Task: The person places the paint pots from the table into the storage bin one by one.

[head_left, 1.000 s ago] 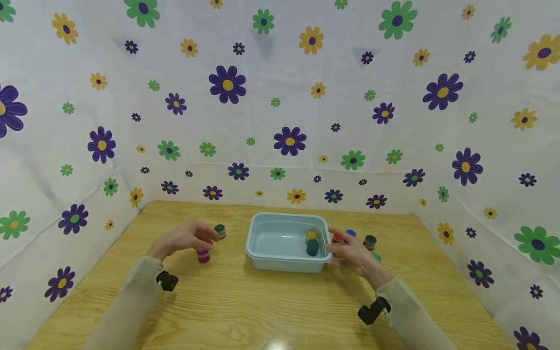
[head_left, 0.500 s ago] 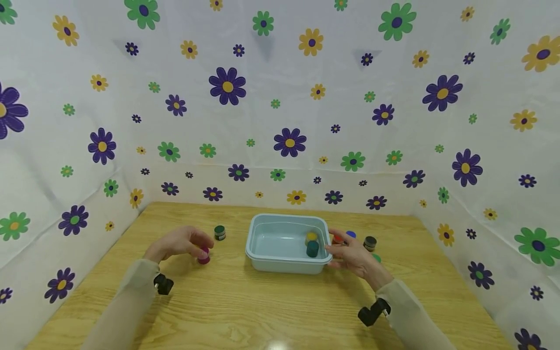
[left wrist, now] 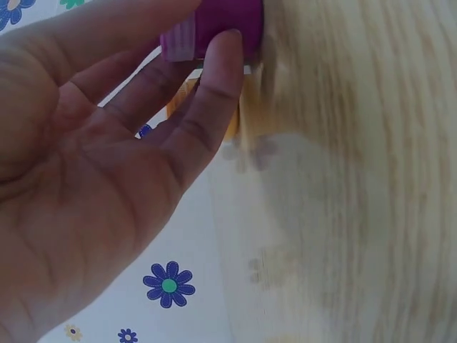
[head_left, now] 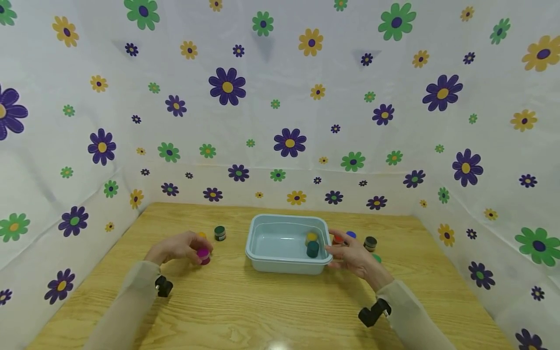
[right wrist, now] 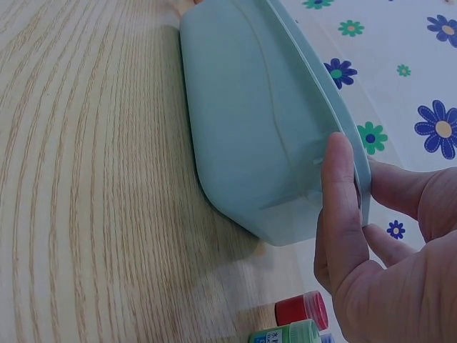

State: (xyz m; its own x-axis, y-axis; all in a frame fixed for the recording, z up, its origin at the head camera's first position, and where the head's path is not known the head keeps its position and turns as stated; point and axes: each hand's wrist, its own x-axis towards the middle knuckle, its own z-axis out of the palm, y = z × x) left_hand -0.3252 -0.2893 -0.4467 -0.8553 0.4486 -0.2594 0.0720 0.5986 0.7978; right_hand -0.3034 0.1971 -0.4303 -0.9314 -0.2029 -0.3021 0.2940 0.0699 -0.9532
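Note:
My left hand (head_left: 179, 247) pinches a small magenta paint jar (head_left: 203, 256) that stands on the wooden table, left of a light-blue plastic basin. In the left wrist view, thumb and fingers lie on either side of the magenta jar (left wrist: 246, 21), which is cut off by the top edge. The basin (head_left: 284, 266) sits in the middle of the table, holding a yellow jar (head_left: 311, 236) and a dark teal jar (head_left: 312, 249) at its right end. My right hand (head_left: 353, 255) grips the basin's right rim, fingers on both sides of it in the right wrist view.
A dark green jar (head_left: 220, 233) stands just beyond the left hand, and a yellow jar (head_left: 201, 235) is partly hidden behind it. Around the right hand are red (head_left: 337, 239), blue (head_left: 351, 235), black (head_left: 370, 243) and green (head_left: 376, 258) jars. A flowered sheet (head_left: 262, 121) walls the table's back and sides.
My left hand has lowered and closed its fingers on the magenta jar; a yellow jar behind now shows above the hand. The right hand and basin have stayed put.

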